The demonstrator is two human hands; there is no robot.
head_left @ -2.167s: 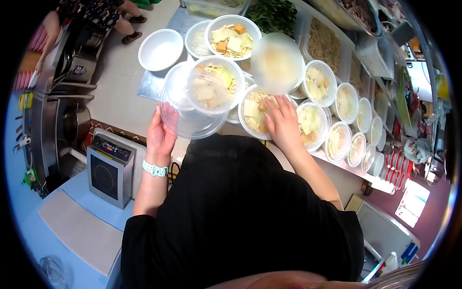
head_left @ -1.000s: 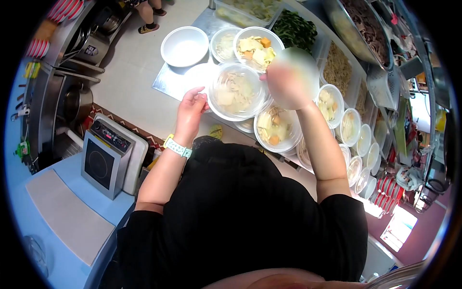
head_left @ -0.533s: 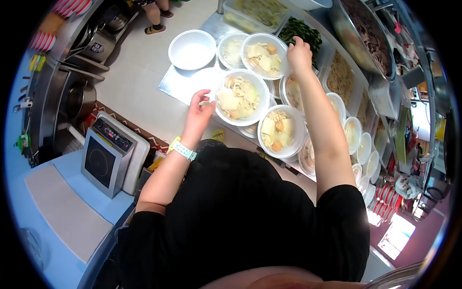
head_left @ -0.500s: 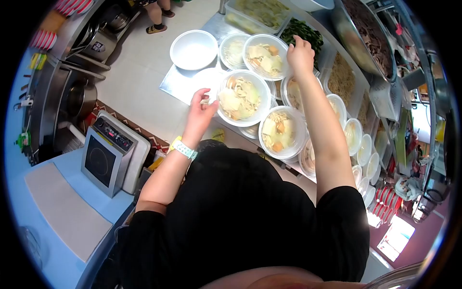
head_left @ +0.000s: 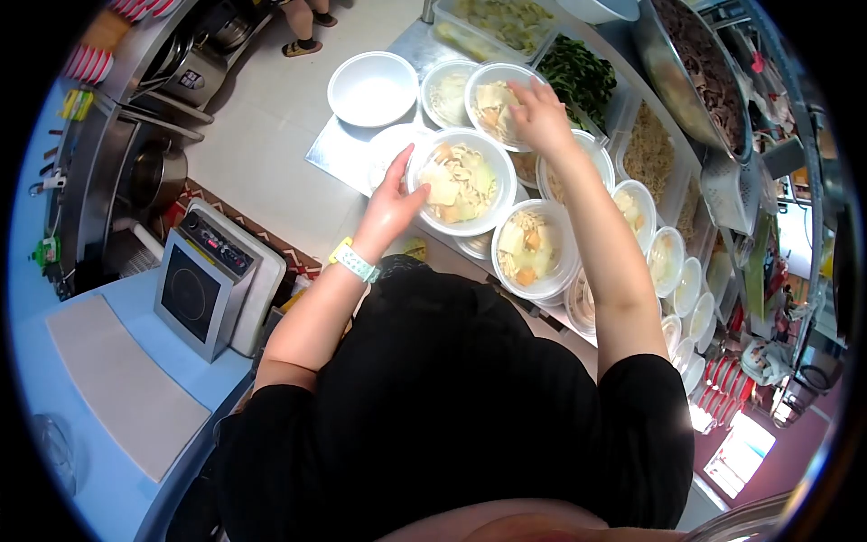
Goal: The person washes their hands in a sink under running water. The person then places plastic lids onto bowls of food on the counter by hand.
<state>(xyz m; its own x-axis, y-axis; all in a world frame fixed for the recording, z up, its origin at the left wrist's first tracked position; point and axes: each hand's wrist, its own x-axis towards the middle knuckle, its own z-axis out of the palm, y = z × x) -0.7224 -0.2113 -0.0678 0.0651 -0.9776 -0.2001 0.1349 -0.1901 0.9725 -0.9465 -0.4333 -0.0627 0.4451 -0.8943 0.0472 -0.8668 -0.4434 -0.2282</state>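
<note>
My left hand (head_left: 390, 206) is at the left rim of a white bowl of noodles and pale and orange pieces (head_left: 462, 181), fingers apart, thumb by the rim. Over a second filled bowl (head_left: 492, 101) behind it reaches my right hand (head_left: 542, 117), its spread fingers pointing down at the food; nothing shows in them. Dark leafy greens (head_left: 578, 79) fill a container just beyond that hand. Nearer my body stands a third filled bowl (head_left: 533, 251). Left of the bowls are a bowl of pale food (head_left: 447, 95) and a plain white bowl (head_left: 372, 88).
Several more filled bowls (head_left: 666, 257) line the right of the metal table (head_left: 330, 154). Behind them sit a tub of pickled-looking vegetables (head_left: 506, 23) and a large pan of dark strips (head_left: 695, 63). An induction cooker (head_left: 194, 289) stands left. Someone's legs (head_left: 302, 27) show at the back.
My right hand has moved left from beside the greens to over the second bowl. My left hand has come closer to the front bowl's rim. The view has shifted slightly.
</note>
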